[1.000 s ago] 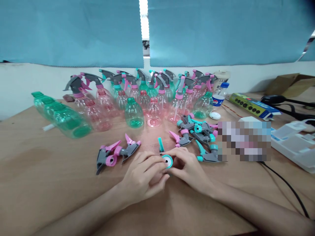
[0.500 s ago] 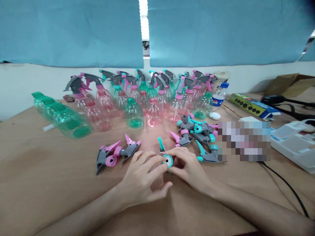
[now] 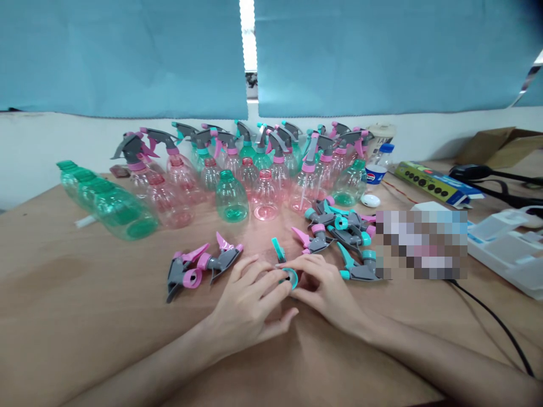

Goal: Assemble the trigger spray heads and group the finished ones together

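A trigger spray head with a teal collar [image 3: 291,278] and teal trigger [image 3: 278,250] is between my hands, its collar opening turned towards me. My right hand [image 3: 324,288] pinches the collar from the right with thumb and fingers. My left hand [image 3: 252,299] has its fingers closed around the left side of the head, fingertips at the collar opening, while its thumb stands apart. My fingers hide most of the grey body. Left of my hands lie pink-and-grey spray heads [image 3: 218,262]. Teal and pink spray heads [image 3: 352,230] lie piled to the right.
Pink and green spray bottles [image 3: 265,195] stand in rows behind, several with heads fitted. Green bottles [image 3: 123,206] stand at the left. A blue-capped drink bottle [image 3: 377,164], a carton [image 3: 436,183], a clear plastic tray [image 3: 513,249] and a black cable [image 3: 496,308] are at the right.
The white disc seen inside the teal collar is now mostly out of sight, and the collar looks slightly tilted. Both hands have barely moved.
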A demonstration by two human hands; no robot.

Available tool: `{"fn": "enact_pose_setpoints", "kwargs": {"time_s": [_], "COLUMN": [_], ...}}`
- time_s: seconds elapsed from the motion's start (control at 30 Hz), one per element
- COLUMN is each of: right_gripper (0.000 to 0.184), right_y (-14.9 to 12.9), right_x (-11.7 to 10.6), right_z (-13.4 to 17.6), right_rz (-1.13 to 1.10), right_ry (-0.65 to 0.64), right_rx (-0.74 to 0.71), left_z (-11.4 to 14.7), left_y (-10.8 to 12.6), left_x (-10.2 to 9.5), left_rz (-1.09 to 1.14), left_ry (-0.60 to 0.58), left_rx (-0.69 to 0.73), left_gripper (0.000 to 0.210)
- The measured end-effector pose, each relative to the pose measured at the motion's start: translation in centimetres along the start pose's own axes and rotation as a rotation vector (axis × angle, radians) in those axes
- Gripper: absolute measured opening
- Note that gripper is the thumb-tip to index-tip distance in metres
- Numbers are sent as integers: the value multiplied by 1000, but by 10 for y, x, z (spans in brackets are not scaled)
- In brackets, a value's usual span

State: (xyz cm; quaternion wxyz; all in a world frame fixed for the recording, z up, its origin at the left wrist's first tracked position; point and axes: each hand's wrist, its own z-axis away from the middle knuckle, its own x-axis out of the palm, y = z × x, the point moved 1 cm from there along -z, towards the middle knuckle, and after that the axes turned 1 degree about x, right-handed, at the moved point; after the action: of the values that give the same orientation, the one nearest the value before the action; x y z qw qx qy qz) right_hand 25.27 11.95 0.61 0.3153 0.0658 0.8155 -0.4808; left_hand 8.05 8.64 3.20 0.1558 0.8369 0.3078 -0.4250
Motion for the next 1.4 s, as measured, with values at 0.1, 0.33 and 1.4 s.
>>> {"fn": "enact_pose_setpoints", "kwargs": {"time_s": [0.1, 0.33, 1.4], "right_gripper": [33, 39, 26], "right_y": [1, 0, 7], "right_x": [1, 0, -1], "right_z": [0, 0, 3], "right_rz": [-1, -17, 126], "right_ry": [0, 3, 86], "right_rx": [-10, -7, -105], "left_z": [0, 1, 11], "left_y": [0, -4, -6], "left_x": [2, 4, 4], "left_rz": [9, 26, 269], "left_ry": [-40, -62, -101], "left_rx": [14, 48, -208], "left_gripper": [17, 19, 19]}}
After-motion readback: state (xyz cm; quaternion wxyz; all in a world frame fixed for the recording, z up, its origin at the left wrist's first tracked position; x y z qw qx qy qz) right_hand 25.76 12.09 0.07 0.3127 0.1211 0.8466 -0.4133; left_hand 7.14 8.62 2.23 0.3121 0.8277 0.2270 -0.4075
